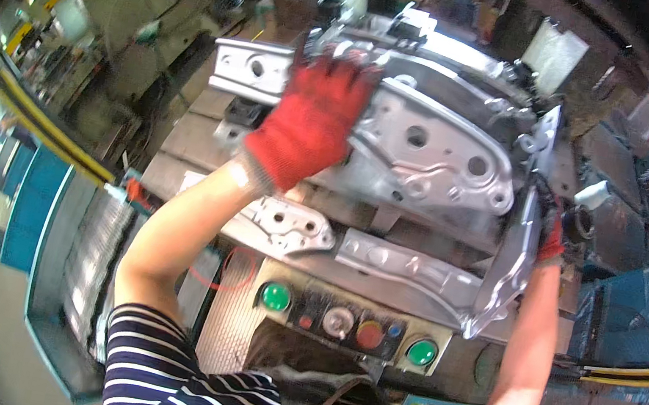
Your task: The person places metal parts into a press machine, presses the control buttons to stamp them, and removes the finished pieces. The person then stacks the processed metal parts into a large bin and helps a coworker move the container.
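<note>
Left grip (pixel 315 118) over silver panel (pixel 444 164); right grip (pixel 553 234) at bracket (pixel 515 250).

Control box (pixel 322 301), green button (pixel 275 296) near each end. Yellow-and-black bar (pixel 52 136) slants at left, similar one at far right. Blue bin (pixel 54 243) at lower left. Blue containers (pixel 625 304) at right, clear plastic on one.

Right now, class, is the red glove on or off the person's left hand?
On: the red glove covers the left hand, its grey cuff meeting the bare forearm.
</note>
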### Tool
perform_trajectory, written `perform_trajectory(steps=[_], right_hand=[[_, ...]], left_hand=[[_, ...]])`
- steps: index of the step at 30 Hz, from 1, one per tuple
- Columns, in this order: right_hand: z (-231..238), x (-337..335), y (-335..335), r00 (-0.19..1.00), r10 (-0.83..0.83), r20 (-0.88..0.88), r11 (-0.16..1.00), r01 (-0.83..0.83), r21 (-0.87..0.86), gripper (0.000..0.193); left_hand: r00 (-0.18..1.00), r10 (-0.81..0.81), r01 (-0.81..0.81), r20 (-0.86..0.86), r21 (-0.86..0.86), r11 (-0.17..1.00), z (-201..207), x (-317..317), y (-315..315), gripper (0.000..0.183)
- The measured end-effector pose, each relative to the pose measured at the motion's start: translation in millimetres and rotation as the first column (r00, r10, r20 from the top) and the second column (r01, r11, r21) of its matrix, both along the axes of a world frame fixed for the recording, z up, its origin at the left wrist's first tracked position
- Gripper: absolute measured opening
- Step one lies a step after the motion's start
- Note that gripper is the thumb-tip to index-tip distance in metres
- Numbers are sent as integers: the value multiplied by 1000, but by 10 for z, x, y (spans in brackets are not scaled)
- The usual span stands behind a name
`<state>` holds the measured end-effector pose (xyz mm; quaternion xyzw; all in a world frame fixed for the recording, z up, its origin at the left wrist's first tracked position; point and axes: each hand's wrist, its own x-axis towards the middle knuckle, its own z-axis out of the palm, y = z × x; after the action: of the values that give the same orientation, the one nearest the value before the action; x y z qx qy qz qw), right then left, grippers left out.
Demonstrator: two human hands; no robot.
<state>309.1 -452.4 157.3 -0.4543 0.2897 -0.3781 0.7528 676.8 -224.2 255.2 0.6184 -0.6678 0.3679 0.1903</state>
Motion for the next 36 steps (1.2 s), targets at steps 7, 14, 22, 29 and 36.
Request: perform_trajectory(steps=[7,14,22,29,36], right_hand=[[-184,-99,-205,972,-167,-162,896,81,-436,32],[-225,-251,-250,987,-96,-127,989,80,-124,31],[529,310,144,670,-380,-638,749,-182,-637,56],[1319,1881,-178,464,-732,-499,-35,-757,-652,50],[820,2943,-835,550,-593,-588,-80,-767,-637,35]], left_hand=[[941,320,-247,-108,428,870,-1063,561,1431,68],[855,512,-380,80,770,513,-2278,932,1233,70],[773,589,-347,-235,621,703,-2435,891,1521,90],[734,486,-218,-476,512,831,-2614,970,1646,92],[593,549,-337,-589,438,834,-2596,1341,2277,81]])
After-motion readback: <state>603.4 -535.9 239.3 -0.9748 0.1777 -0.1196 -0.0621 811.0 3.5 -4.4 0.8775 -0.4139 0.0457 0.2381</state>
